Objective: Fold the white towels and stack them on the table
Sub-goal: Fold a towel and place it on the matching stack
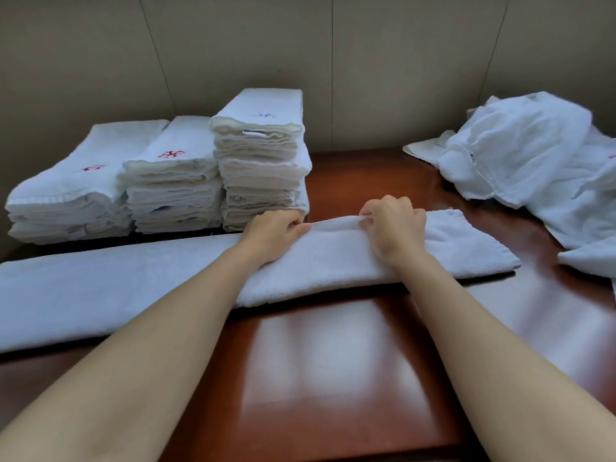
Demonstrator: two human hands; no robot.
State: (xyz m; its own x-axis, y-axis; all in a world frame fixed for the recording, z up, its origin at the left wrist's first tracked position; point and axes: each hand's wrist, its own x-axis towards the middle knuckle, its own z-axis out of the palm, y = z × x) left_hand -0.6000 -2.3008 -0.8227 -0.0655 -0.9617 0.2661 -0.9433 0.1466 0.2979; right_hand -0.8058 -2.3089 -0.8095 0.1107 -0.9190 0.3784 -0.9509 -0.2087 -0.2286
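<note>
Both hands pinch the far edge of a long folded towel: left hand and right hand, fingers curled on the raised fold, near each other. Towel lies lengthwise across glossy reddish-brown wooden table, which reflects pale light. Three stacks of folded white towels stand behind at left, terry-textured, rectangular; rightmost tallest, two with red embroidery on top. Crumpled heap of unfolded towels at far right. Beige panelled wall behind.

Folded stacks block left rear; loose pile right; gap between.
</note>
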